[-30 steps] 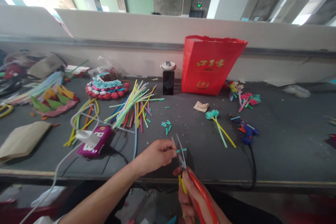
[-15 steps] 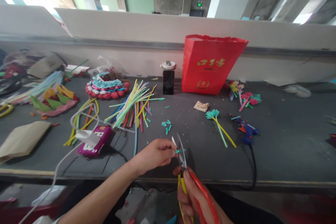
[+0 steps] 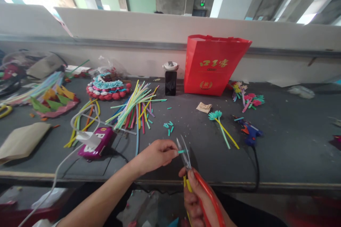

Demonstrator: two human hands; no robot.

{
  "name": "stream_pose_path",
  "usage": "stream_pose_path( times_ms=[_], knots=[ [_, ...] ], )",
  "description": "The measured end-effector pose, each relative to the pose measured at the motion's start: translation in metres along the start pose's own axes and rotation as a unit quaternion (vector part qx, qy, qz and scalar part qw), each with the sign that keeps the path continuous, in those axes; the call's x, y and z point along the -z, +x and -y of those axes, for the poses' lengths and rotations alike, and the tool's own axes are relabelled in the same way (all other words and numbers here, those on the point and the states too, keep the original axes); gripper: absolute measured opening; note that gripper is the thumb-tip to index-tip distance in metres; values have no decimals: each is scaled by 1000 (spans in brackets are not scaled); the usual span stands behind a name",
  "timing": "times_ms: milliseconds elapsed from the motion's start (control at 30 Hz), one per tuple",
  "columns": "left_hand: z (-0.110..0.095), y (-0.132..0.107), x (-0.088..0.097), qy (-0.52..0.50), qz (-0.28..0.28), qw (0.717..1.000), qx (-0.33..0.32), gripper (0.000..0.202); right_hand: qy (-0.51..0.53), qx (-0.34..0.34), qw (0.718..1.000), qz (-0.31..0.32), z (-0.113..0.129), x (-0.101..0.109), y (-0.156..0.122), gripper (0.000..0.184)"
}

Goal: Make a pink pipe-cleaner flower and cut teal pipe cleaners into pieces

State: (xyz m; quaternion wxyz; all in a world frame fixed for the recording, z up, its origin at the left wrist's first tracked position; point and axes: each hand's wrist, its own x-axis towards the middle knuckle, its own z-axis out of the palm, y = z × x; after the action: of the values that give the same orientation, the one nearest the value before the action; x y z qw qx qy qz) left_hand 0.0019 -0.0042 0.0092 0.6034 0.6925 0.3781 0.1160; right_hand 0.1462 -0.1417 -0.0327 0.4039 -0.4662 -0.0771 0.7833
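My left hand [image 3: 160, 154] pinches a short teal straw piece [image 3: 181, 151] between thumb and fingers, over the front of the table. The straw's right end lies at the parted blades of the scissors [image 3: 185, 152]. My right hand [image 3: 198, 198] is wrapped round the scissors' red and yellow handles, with the blades pointing up and away from me. Just beyond the hands lie several cut teal pieces [image 3: 168, 125]. To the right are two teal flowers [image 3: 215, 115] on a yellow and a pale green stem.
A bundle of coloured straws [image 3: 137, 104] lies left of centre. The purple power strip [image 3: 96, 143] with a white cable sits nearer me. A blue glue gun [image 3: 252, 134] lies at right, its cord over the edge. A red bag [image 3: 215, 65] and a phone [image 3: 171, 82] stand behind.
The scissors and my right hand have shifted slightly to the right. The blades remain parted around the straw's end. My left hand is nearly still.
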Motion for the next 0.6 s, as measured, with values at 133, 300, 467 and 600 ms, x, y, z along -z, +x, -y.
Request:
stream_pose_path(
  times_ms=[133, 300, 467, 600],
  knots=[
    [5, -2, 12, 82, -6, 996, -18, 21, 28, 7, 1000, 2, 0, 3, 1, 65],
    [5, -2, 19, 99, -18, 995, -6, 19, 55, -6, 998, 30, 0, 9, 4, 65],
    [6, 2, 14, 58, -60, 996, -17, 18, -3, 17, 999, 28, -1, 8, 4, 68],
    [5, 5, 5, 18, -48, 999, -1, 17, -48, 47, 997, 30, -3, 4, 3, 65]
  ],
)
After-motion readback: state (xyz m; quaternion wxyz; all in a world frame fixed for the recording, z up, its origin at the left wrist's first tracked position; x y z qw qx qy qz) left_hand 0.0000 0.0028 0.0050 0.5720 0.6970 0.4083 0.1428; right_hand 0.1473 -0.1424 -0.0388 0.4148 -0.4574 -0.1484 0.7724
